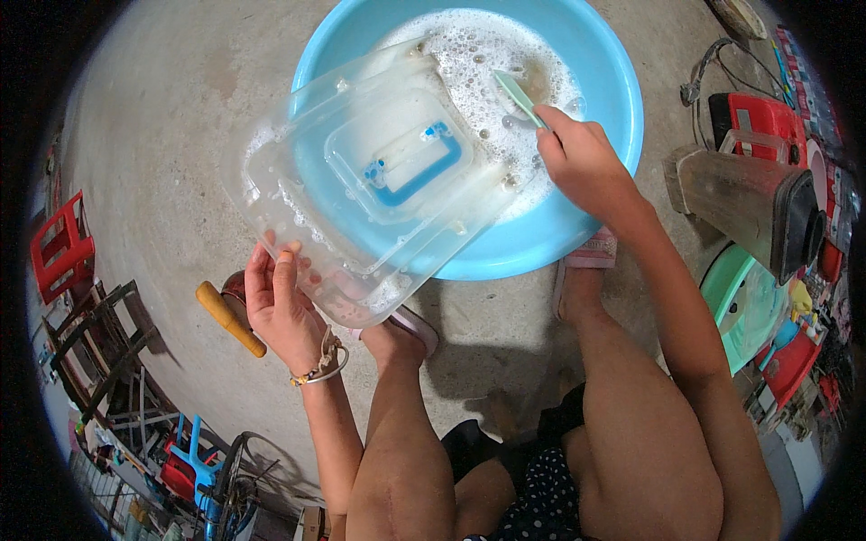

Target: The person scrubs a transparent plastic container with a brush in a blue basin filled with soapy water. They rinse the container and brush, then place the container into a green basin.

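Observation:
My left hand (281, 291) pinches the near left edge of a clear plastic storage-box lid (308, 209), thumb on top. The lid is tilted across a light blue plastic basin (626, 88), and its far end reaches the suds. A blue carry handle (426, 177) sits in the lid's middle, with foam at both ends. White foam (467, 40) covers much of the water. My right hand (585, 159) grips a slim light green tool (517, 98), probably a brush, over the basin's right side. Its tip is at the foam, apart from the lid; any bristles are hidden.
A yellow handle (230, 319) lies on the concrete floor (162, 169) behind my left hand. To the right stand a red case (758, 115), a dusty clear container (731, 199) and a green tub (731, 297). A red plastic stool (62, 247) is far left.

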Demonstrator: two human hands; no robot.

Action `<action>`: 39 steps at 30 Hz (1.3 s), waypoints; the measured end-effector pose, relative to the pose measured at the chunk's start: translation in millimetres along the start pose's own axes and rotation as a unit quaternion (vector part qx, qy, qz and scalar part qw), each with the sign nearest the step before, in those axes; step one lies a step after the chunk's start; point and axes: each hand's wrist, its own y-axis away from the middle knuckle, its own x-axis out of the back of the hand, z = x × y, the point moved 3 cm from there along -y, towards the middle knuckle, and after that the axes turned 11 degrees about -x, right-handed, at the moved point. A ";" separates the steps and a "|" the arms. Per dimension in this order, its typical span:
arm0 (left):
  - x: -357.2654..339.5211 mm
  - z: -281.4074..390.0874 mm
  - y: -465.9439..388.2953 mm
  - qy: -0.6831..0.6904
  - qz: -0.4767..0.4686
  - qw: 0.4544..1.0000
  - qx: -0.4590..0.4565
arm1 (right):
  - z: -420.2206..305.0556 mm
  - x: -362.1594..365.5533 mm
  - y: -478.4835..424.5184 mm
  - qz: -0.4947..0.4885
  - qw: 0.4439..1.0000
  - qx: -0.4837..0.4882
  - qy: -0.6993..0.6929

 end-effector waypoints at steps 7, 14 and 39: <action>0.7 2.3 -0.8 0.009 0.003 1.000 0.006 | -48.7 -23.4 57.0 -0.068 0.974 0.166 -0.140; 0.5 3.7 -1.9 0.011 0.000 1.000 0.007 | -53.8 -42.7 55.6 -0.043 0.970 0.237 0.018; 3.9 5.3 -0.2 0.001 0.016 1.000 0.019 | -54.4 -48.6 84.5 -0.061 0.957 0.281 0.031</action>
